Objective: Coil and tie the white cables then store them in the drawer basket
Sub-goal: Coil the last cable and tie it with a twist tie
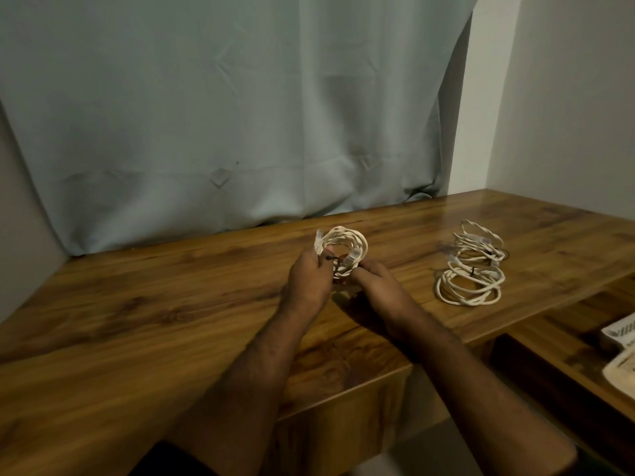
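Head view: tie [330, 258] half-hidden behind left hand [308, 280].

I count 2 hands in view, left hand [309, 276] & right hand [372, 281], both on 1 white cable coil [347, 247] w/ 1 dark tie [332, 259] at its lower edge. Off to the right there's 1 stack of coiled white cables [470, 264]; looks like 3 or so coils but I can't separate them for sure, w/ at least 1 dark tie showing on it. Also 1 wooden table [137, 304], 1 open drawer [567, 372] w/ 2 pale items [622, 367] at the frame edge, partly cut off, & 1 grey-blue curtain [223, 115] behind.
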Tool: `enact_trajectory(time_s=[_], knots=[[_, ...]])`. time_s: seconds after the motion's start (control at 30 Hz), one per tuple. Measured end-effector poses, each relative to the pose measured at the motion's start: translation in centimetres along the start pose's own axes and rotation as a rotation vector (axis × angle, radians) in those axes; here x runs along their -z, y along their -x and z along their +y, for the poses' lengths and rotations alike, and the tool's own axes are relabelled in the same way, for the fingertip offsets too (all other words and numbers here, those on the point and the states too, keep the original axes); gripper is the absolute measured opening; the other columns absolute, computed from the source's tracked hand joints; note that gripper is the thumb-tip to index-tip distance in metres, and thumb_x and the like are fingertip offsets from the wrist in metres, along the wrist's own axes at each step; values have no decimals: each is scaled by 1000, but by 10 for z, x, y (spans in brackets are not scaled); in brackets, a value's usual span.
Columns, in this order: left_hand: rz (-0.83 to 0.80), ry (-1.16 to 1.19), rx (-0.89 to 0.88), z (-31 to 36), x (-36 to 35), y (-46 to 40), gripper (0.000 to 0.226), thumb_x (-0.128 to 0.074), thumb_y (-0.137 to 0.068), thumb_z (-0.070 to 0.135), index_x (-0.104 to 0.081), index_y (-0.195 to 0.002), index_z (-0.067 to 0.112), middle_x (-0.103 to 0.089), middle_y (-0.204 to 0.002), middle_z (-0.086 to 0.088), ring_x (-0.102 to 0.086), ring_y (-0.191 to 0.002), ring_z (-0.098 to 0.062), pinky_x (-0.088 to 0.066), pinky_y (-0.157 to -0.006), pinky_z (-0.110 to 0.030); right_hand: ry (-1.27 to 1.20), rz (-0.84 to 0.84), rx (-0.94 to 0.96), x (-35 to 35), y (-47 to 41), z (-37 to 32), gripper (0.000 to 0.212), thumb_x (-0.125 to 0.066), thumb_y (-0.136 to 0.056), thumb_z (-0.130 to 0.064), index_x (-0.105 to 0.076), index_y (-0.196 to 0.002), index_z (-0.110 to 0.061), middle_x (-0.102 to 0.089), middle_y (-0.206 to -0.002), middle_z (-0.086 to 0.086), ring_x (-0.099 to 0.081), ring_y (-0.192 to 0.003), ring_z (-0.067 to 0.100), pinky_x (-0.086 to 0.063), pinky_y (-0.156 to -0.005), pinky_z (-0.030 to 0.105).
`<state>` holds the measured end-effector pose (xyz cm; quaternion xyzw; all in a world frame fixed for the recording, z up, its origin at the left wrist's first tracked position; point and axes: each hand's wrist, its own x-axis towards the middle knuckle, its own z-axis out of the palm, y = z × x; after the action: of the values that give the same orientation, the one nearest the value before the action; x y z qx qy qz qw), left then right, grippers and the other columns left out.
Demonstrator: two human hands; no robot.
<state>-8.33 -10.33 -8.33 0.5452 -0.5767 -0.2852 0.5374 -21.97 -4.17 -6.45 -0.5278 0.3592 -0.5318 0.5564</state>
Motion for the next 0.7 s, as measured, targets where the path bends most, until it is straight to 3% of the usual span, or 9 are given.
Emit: enact_trajectory(time_s=[0.07,0.13,0.23,0.3,0.37,0.47,0.57,0.7], knots=[[12,-28,-9,1,-1,0,60,-44,-77,75,-68,-104,27,-76,-94,-1,-73,-88,-30,-60,-77,-60,-40,-63,5,-1,6,-4,27,-54,-100,-10,-69,-123,-13,-74,-120,13,-69,-117,32,-52,-105,50],[-16,-16,-19,10,0,8,46,-53,-80,63,-69,-105,27,-77,-96,-1,-74,-91,-28,-60,-80,-59,-24,-136,79,0,7,-5,29,-58,-103,-18,-65,-130,-11,-71,-127,13,-64,-125,31,-50,-108,53],[-16,-97,-85,35,3,28,41,-52,-89,53,-67,-114,24,-76,-104,-1,-72,-96,-25,-59,-85,-54,-20,-97,82,-1,4,-4,54,-63,-97,-52,-62,-136,-14,-70,-131,9,-64,-127,28,-52,-107,49],[20,-191,-185,51,2,40,45,-46,-99,48,-62,-125,16,-74,-113,-9,-69,-102,-29,-57,-87,-48,-10,4,83,1,1,-2,65,-66,-88,-68,-68,-130,-19,-73,-127,9,-67,-123,30,-49,-109,55],[42,-251,-270,60,0,49,46,-41,-100,44,-58,-126,11,-72,-115,-14,-68,-104,-35,-56,-85,-48,-24,91,111,5,-3,1,52,-68,-91,-60,-73,-122,-18,-75,-120,12,-69,-118,33,-50,-107,57],[25,-336,-305,64,-7,55,31,-42,-106,37,-53,-119,11,-71,-110,-15,-68,-99,-36,-55,-80,-50,-160,133,76,7,-2,-5,36,-62,-102,-37,-72,-118,-7,-75,-105,12,-70,-94,26,-55,-79,38],[19,-392,-314,64,-10,55,24,-43,-106,33,-50,-117,12,-70,-109,-13,-67,-97,-35,-55,-79,-50,-159,136,1,9,1,-9,36,-65,-100,-36,-72,-118,-6,-71,-98,12,-65,-81,20,-49,-66,30],[6,-430,-299,63,-10,55,22,-45,-105,28,-49,-116,10,-66,-111,-14,-65,-98,-35,-54,-80,-49,-105,110,-37,13,1,-10,29,-69,-96,-36,-73,-113,-13,-67,-97,12,-61,-74,18,-45,-60,28]])
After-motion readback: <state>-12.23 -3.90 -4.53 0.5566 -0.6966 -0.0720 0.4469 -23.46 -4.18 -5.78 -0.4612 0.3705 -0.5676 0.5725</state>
